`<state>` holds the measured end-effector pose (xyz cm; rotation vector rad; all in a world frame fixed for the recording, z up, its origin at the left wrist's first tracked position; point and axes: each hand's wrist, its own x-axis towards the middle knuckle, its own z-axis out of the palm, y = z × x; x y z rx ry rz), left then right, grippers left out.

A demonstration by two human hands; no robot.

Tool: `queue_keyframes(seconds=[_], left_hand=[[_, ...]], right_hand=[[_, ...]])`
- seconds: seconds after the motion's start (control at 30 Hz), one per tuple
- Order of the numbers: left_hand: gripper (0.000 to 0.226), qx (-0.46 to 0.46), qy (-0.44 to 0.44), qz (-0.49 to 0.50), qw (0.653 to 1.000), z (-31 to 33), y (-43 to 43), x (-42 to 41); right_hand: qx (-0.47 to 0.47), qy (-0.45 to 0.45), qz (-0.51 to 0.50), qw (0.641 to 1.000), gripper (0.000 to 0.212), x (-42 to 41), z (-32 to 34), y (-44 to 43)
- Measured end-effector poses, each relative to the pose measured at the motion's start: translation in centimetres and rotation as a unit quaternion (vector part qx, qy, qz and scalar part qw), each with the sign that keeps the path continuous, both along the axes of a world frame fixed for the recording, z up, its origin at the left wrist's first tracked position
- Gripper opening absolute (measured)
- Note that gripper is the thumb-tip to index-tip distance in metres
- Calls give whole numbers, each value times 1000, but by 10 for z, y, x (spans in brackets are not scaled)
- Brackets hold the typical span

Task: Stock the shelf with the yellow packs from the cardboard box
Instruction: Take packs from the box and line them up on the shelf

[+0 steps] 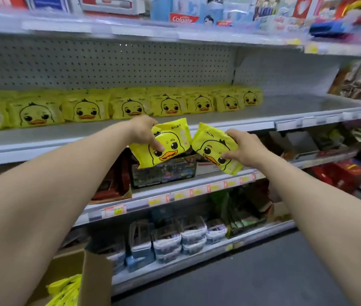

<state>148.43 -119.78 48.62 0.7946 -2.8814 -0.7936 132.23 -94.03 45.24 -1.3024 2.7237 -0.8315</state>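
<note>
Nearest, at lower left, an open brown cardboard box [95, 274] held more crinkled yellow packs [64, 288]. Above it, the left hand [143, 131] gripped a soft, pillow-shaped left pack [175, 151], fingers curled over its glossy film; the right hand [244, 149] pinched the right pack [210, 149] the same way. Both packs were tilted, duck faces outward, and hung just short of the shelf [296, 104]. Farther back, a row of stocked packs [131, 104] stood along that smooth grey metal shelf, with bare space to its right, before a perforated back panel [108, 62]. The slick film could probably slip from the fingers, and a careless push might topple the upright row.
</note>
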Motion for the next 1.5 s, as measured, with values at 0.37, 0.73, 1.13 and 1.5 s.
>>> queue_keyframes(seconds=[0.37, 0.73, 1.13, 1.5], left_hand=[[88, -44, 34, -58, 997, 58, -35, -219], [67, -150, 0, -95, 984, 57, -20, -343], [98, -130, -23, 77, 988, 48, 21, -431], [93, -120, -33, 188, 974, 43, 85, -487]], right_hand=[[-11, 57, -119, 991, 53, -182, 58, -16], [-15, 59, -122, 991, 56, -317, 43, -14], [22, 74, 23, 997, 69, -478, 54, -6], [61, 57, 136, 987, 61, -563, 63, 22]])
